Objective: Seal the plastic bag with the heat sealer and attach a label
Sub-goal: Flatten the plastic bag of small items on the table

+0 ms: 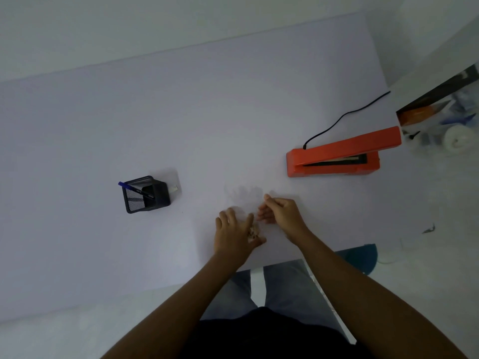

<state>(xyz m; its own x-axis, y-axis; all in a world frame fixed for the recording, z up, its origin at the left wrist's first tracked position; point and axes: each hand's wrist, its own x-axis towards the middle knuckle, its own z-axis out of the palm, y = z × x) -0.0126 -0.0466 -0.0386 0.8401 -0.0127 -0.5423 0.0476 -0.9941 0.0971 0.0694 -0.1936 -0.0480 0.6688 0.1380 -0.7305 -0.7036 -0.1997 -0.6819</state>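
1. The left hand lies palm down on the white tabletop, near the front edge. Its fingers are spread and fairly straight, pressing on a clear plastic bag.
2. Small tan pieces show beside that hand's thumb, seemingly inside the bag; what they are cannot be told.
3. The right hand is just right of the left one, fingers curled. Thumb and forefinger meet at the far tip as if pinching the bag's edge, though the film is so faint there that the grasp itself is hard to confirm.
4. The plastic bag is nearly see-through. Only wrinkles and faint shadows mark it, spreading from under the hands toward the far side.
5. The orange heat sealer sits to the far right of the hands, well apart from them. Its top arm is raised, showing the dark sealing strip beneath.
6. A black cord runs from the sealer's left end away toward the far right edge of the tabletop.
7. A black mesh holder stands to the left, well apart from the hands, with a blue pen leaning in it.
8. A small pale item rests just beside the holder's right side; whether it is the label cannot be told.
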